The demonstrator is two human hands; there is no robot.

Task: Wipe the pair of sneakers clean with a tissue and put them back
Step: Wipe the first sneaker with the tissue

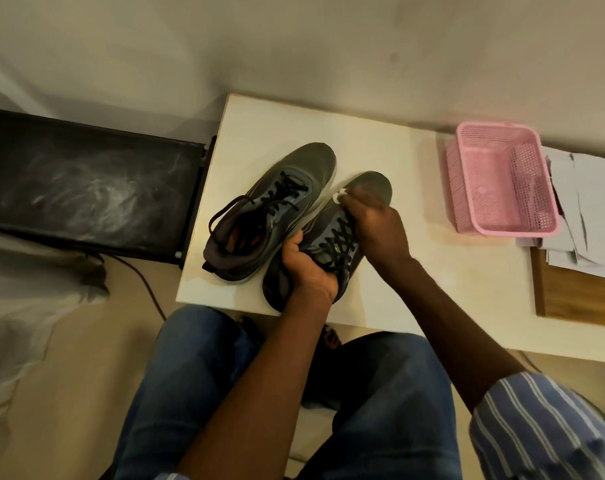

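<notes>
Closed around the heel and collar of the right-hand sneaker (329, 237), the left hand (308, 268) serves as the steadying grip, fingers wrapped under the sole and thumb over the padded rim, so that the shoe is pinned near the front edge of the counter (266, 126). Further forward, the right hand (374, 220) is curled shut on a small white tissue (341, 195), of which only a corner shows, pressed against the toe area. The other sneaker (270, 209) lies untouched just beside it, to the left, laces loose. Both shoes are judged light and soft in the upper, with a stiffer sole; the heel counter and midsole edge would be the firmest places to be taken hold of, while the mesh toe is likely to give under pressure. The tissue is judged flimsy and apt to tear if rubbed hard. A small yellow-green mark is seen on the tongue, but no brand or writing can be read. A pink basket (502, 181) and some papers (585, 209) are set well apart to the right.
</notes>
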